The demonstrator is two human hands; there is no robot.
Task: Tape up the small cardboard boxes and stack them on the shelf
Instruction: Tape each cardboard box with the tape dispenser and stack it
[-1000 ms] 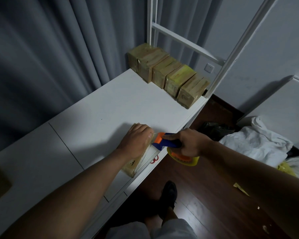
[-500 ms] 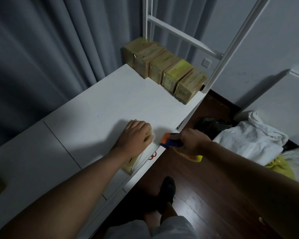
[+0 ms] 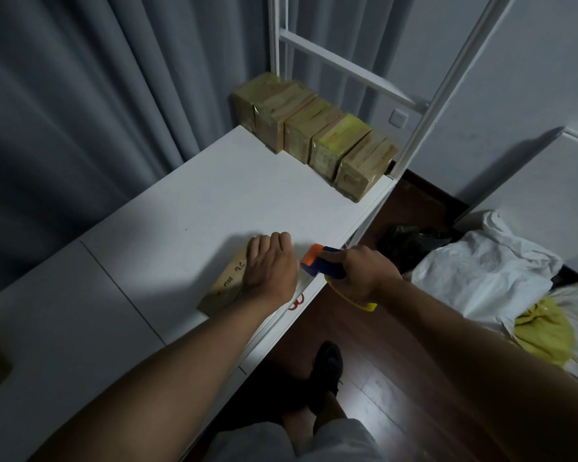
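Box: we see a small cardboard box [image 3: 226,288] lying flat near the front edge of the white surface [image 3: 187,208], dark handwriting on its top.
Left hand: our left hand [image 3: 270,268] lies palm down over the box's right end, fingers curled over its far edge, pressing it to the surface.
Right hand: our right hand [image 3: 364,275] is wrapped round the handle of a tape gun [image 3: 324,266], blue with an orange tip and a yellow part below; the tip sits just beside the left hand, though we cannot tell whether it touches the box.
Row: five taped boxes [image 3: 314,135] stand side by side at the far end of the surface, against the white frame [image 3: 447,88].
Backdrop: grey curtain [image 3: 97,95] behind the surface.
Floor: dark wood [image 3: 397,361], with white cloth [image 3: 481,268] and a yellow bag [image 3: 544,335] to the right.
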